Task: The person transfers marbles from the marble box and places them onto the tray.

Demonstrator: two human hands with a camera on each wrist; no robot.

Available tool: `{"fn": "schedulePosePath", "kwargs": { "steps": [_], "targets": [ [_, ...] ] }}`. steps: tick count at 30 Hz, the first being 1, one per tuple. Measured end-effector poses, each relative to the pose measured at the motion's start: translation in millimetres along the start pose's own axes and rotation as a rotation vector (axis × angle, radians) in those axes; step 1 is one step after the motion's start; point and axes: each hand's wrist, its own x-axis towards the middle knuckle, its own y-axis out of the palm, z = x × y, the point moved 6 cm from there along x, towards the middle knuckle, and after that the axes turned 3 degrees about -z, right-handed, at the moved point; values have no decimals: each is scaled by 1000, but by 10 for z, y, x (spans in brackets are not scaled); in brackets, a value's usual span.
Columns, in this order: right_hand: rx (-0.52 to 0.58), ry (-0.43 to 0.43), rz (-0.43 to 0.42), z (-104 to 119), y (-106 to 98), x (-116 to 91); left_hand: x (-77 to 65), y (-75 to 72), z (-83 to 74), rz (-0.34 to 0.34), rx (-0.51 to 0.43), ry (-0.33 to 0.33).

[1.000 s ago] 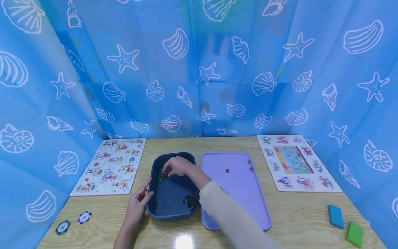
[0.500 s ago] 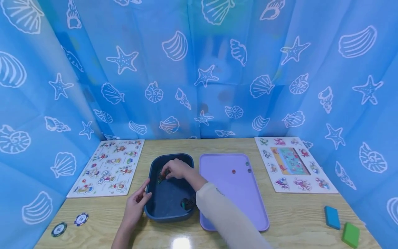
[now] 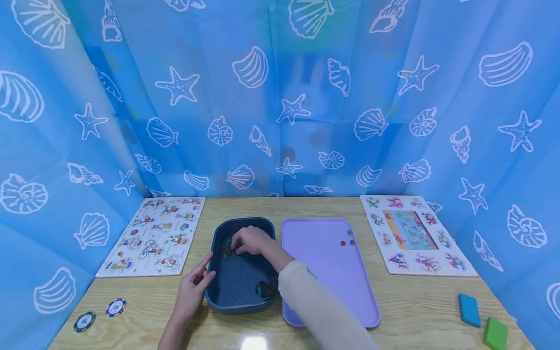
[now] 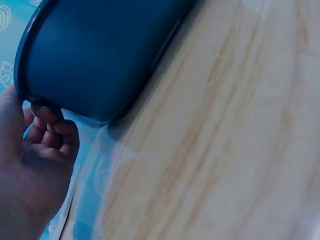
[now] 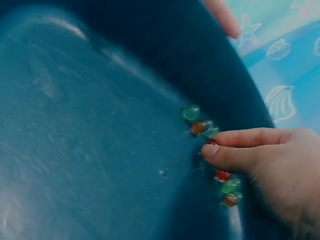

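Note:
A dark blue plastic bin (image 3: 238, 307) stands on the table, and its left rim is held by my left hand (image 3: 192, 287), thumb and fingers at the edge. In the left wrist view some of that hand's fingers curl beneath the rim. My right hand (image 3: 252, 241) reaches inside, at the bin's far left part. Between thumb and forefinger it pinches a red marble (image 5: 212, 142), mostly covered by the fingertips. Several green and red glass marbles (image 5: 200, 127) lie around those fingertips along the wall. On the lilac tray (image 3: 341, 274) rest a red marble (image 3: 343, 243) and two greenish ones (image 3: 351, 238).
Picture puzzle boards lie at the back left (image 3: 150, 238) and back right (image 3: 417, 236). Two poker chips (image 3: 115, 307) are at the front left. Blue (image 3: 469, 310) and green (image 3: 496, 333) blocks lie at the front right. A shell-patterned blue curtain (image 3: 280, 160) surrounds the table.
The red marble on the tray has rolled right, up to the two greenish marbles. My right hand stays at the marbles in the bin, and the left stays on the rim.

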Motion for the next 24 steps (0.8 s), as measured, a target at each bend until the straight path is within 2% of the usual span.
{"fn": "schedulePosePath", "kwargs": {
  "steps": [5, 9, 12, 15, 19, 24],
  "targets": [
    [73, -68, -60, 15, -269, -132, -6, 2, -20, 9, 3, 9],
    [121, -109, -123, -11, -578, -347, -2, 2, -21, 3, 11, -4],
    [146, -111, -162, -124, -779, -564, -7, 13, 5, 2, 20, -12],
    [160, -88, -209, -347, -922, -778, -13, 17, 19, 1, 17, -8],
    [181, -29, -279, -766, -951, -1016, -11, 8, 13, -2, 8, 0],
    [233, 81, -281, -1265, -725, -1248, -13, -2, -39, 6, 14, -11]
  ]
}}
